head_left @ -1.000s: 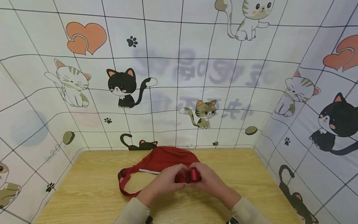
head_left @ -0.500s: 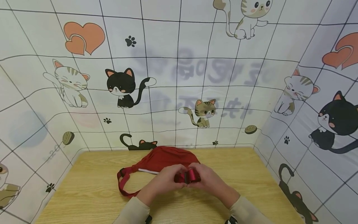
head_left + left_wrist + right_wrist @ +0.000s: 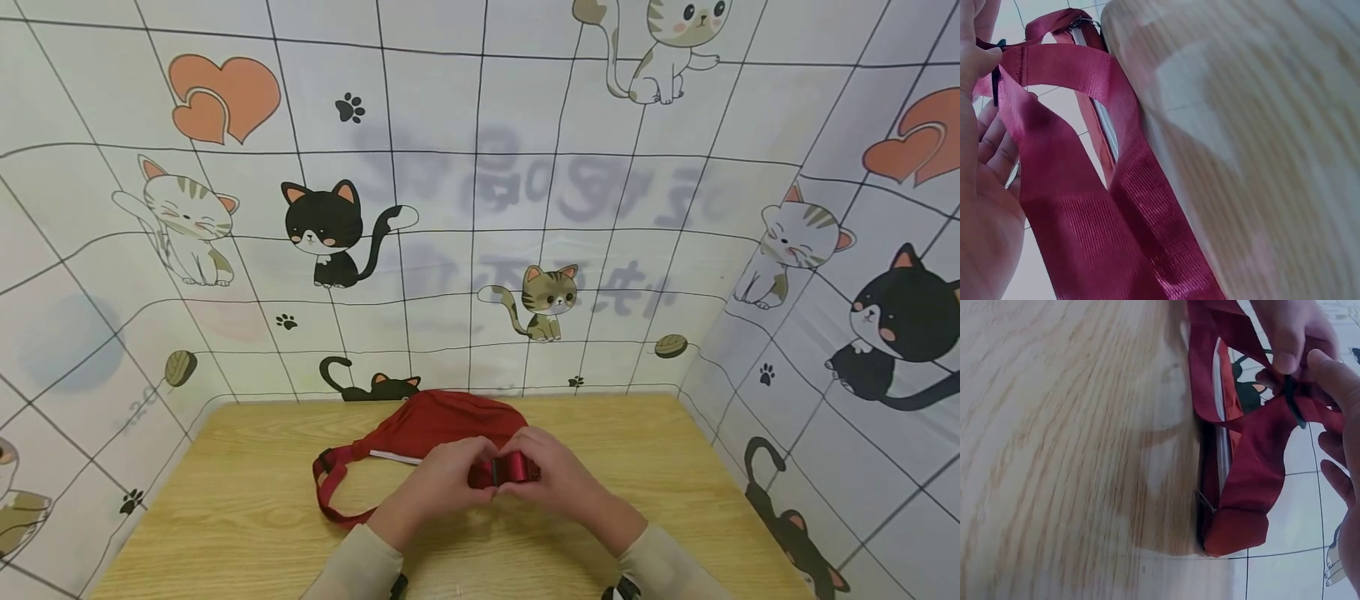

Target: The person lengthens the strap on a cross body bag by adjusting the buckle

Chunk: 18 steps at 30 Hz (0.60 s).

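Left hand (image 3: 448,477) and right hand (image 3: 561,473) both pinch the red strap (image 3: 1072,206) at its dark buckle (image 3: 1294,403) — webbing probably slides best flat, pulled evenly. Bag (image 3: 453,423) lies just beyond, on the table (image 3: 217,500).

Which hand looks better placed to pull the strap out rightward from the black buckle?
Right, probably: the right hand holds the strap on that side of the buckle. The left hand has its fingers at the buckle, so seems better suited to steadying it.
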Each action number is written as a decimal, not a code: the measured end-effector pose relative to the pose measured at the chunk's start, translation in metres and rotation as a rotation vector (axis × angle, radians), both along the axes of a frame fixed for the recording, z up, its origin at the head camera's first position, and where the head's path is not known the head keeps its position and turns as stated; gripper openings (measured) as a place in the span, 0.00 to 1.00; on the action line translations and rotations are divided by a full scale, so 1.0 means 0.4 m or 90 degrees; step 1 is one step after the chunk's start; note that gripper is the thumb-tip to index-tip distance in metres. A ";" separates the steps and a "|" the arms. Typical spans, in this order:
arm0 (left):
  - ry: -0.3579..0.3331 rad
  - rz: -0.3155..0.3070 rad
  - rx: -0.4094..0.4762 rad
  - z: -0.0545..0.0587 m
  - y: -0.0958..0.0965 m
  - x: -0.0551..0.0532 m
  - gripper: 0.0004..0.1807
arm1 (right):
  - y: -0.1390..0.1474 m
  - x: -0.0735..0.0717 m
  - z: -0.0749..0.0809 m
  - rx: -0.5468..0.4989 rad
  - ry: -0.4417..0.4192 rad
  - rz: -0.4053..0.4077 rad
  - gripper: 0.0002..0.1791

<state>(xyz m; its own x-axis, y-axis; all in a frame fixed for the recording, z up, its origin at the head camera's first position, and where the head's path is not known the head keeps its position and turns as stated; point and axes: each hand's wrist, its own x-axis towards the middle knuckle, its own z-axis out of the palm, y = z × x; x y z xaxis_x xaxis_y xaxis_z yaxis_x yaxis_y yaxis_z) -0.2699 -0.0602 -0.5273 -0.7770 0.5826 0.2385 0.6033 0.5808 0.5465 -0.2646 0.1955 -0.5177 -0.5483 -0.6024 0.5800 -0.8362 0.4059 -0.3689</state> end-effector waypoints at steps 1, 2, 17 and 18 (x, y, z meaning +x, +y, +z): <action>-0.006 0.000 0.003 0.001 -0.001 0.000 0.25 | 0.003 0.003 0.003 -0.014 -0.016 0.000 0.26; -0.011 0.000 0.006 0.002 -0.003 0.000 0.25 | 0.006 0.005 0.005 -0.031 -0.034 0.002 0.26; -0.018 0.004 -0.014 -0.007 -0.016 0.000 0.24 | 0.004 0.015 0.029 0.057 0.005 -0.042 0.31; -0.015 0.005 -0.017 -0.006 -0.015 0.000 0.24 | -0.002 0.014 0.029 0.075 0.024 -0.053 0.31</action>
<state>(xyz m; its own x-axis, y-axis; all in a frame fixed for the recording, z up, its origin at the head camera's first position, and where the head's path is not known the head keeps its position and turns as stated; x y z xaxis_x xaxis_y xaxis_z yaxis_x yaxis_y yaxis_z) -0.2697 -0.0661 -0.5299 -0.7866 0.5829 0.2038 0.5858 0.5999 0.5450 -0.2589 0.1948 -0.5060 -0.5786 -0.6206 0.5291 -0.8099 0.5135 -0.2833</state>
